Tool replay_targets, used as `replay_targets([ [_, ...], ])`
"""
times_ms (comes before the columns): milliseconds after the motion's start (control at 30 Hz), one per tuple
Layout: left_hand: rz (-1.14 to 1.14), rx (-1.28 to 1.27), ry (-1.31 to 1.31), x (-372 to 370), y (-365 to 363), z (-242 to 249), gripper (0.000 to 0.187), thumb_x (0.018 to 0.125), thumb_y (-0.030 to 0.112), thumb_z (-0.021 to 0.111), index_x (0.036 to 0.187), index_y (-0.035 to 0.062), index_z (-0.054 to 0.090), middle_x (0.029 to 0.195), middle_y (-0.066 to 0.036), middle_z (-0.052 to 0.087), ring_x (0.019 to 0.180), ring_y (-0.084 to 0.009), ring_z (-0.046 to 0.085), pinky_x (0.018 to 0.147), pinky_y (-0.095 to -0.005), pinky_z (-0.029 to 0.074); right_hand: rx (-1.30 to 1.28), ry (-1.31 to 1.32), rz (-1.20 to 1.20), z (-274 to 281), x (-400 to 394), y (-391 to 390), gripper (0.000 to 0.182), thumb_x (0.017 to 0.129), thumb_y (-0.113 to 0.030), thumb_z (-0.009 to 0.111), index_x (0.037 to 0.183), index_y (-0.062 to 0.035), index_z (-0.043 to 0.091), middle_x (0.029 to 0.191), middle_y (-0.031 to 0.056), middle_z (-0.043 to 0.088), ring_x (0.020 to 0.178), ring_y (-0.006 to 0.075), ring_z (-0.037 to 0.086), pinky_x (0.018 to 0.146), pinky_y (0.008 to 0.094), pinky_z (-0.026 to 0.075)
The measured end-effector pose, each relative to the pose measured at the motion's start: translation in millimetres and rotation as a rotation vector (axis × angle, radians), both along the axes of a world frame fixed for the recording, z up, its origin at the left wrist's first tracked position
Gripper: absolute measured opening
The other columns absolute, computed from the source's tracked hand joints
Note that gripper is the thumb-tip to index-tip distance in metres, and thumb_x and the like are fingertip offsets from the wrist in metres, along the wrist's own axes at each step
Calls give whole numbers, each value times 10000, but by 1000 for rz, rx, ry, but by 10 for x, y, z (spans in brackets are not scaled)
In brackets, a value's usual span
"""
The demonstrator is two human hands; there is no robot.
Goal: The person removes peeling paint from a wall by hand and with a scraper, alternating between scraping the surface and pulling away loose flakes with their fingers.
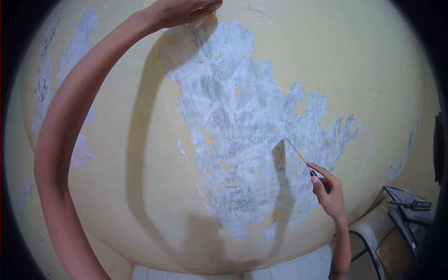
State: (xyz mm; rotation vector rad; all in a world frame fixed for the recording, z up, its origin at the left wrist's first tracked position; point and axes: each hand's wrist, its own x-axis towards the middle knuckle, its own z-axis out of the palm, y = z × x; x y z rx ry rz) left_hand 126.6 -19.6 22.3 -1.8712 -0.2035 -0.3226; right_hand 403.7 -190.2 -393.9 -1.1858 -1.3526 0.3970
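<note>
Well, in the head view the right hand [329, 193], at four o'clock, holds a thin scraper [297, 152] by its dark handle [313, 173], with the index finger stretched along it. The blade points up toward ten o'clock, its tip over the pale, stripped patch [242, 116] of the yellow wall [373, 88]; whether the tip touches, I cannot tell. Its shadow [279, 161] falls on the patch just beside it, toward eight o'clock.

The left hand [193, 13], near twelve o'clock at the top edge, has its fingers curled close to the wall by the patch's upper end; I cannot tell whether it grips anything.

The step in hand looks to be blade work at the surface, with ragged paint edges around the patch and flecks within it. From here, a stroke would call for a low blade angle, steady finger pressure and light contact, lest the tip gouge the plaster.
</note>
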Motion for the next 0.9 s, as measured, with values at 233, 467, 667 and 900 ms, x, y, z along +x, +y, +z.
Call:
replay_targets([
  [233,-108,164,105,69,104,-194,285,1012,209,574,1235,32,569,1194,-115,579,1091,-262,617,975,-372,548,9,-7,3,4,-65,66,380,1004,-225,604,1358,-86,623,616,-52,455,576,36,340,528,239,245],
  [467,-453,148,251,29,514,-876,391,871,178,744,1245,123,648,1318,-41,642,1192,-208,623,1061,-356,522,330,-164,-230,531,-548,157,354,995,-120,603,1343,-54,622,731,16,617,619,39,450,550,243,390],
  [667,-618,-177,-59,-428,144,-1986,246,792,27,737,1025,57,665,1094,-92,705,918,-248,682,779,-375,565,662,-253,-298,1543,-1031,810,338,1005,-130,602,1330,-45,637,682,22,561,600,52,405,529,253,338],
  [900,-555,-447,-187,-1394,-169,-4189,191,815,131,720,1004,153,709,1112,-48,688,953,-176,661,810,-354,545,659,-303,-423,1703,-1239,947,343,988,-149,564,1271,30,633,664,228,619,523,271,567,561,371,453],
])
